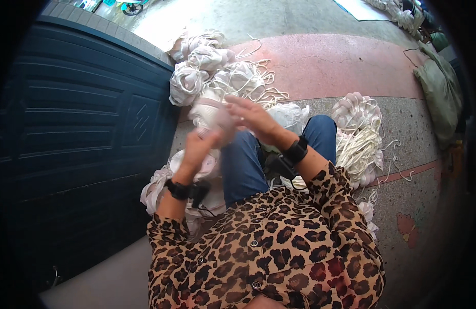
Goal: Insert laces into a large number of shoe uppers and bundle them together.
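Observation:
My left hand (198, 150) grips the near side of a bundle of white and pale pink ribbed fabric (205, 114), held up in front of my left knee. Motion smears the bundle's near part and my left fingertips. From the right, my right hand (254, 119) reaches to the bundle with its fingers stretched out along its side. Whether the right fingers touch the fabric is hard to tell. Just beyond lies a heap of similar white bundles (212, 69) with loose white cords trailing to the right.
A dark blue panelled door (73, 118) stands close on my left. Stacked pale cups with cords (357, 139) lie right of my knees, and more white pieces (158, 188) lie by my left forearm. A clear plastic bag (289, 116) sits ahead; a grey-green sack (437, 98) stands far right.

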Action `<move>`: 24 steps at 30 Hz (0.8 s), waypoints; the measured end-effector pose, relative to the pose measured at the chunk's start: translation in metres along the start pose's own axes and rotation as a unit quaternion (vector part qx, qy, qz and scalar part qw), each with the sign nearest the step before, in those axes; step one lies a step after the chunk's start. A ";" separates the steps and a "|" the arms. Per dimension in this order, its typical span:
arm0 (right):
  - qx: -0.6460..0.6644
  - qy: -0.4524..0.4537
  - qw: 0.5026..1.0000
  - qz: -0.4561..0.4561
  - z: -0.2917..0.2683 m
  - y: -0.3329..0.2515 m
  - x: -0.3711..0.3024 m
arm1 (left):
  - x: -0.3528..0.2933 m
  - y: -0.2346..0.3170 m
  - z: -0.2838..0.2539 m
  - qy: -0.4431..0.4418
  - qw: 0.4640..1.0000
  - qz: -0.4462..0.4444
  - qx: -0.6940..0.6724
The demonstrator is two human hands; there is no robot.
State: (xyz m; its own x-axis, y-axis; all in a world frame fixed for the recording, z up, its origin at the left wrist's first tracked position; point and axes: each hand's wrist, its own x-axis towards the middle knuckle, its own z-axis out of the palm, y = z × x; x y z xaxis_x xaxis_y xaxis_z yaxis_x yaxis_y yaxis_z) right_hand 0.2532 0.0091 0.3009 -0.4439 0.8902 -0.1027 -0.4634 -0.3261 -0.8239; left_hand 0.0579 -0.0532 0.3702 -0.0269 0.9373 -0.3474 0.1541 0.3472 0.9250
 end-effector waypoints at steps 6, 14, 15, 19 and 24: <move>0.001 0.087 0.991 0.105 -0.100 0.048 0.028 | 0.025 0.073 -0.024 0.032 0.999 0.011 0.031; -0.052 0.064 0.981 0.176 -0.103 0.099 0.091 | -0.049 0.144 -0.002 0.002 0.996 0.086 0.019; -0.046 0.115 0.979 0.163 -0.102 0.106 0.102 | -0.058 0.145 -0.002 -0.008 0.996 0.093 0.016; -0.107 0.229 0.962 0.100 -0.090 0.117 0.119 | -0.080 0.149 -0.002 -0.038 0.994 0.099 0.024; 0.014 0.163 0.968 0.192 -0.078 0.096 0.121 | -0.081 0.155 0.007 -0.058 0.992 0.107 0.016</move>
State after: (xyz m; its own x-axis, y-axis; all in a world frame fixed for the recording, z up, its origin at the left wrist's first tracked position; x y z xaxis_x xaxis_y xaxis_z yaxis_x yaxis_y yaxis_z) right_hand 0.2149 0.1098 0.1659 -0.3241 0.7538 -0.5716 -0.3344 -0.6565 -0.6762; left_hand 0.0906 -0.0750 0.5409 0.1245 0.9792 -0.1602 0.1760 0.1371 0.9748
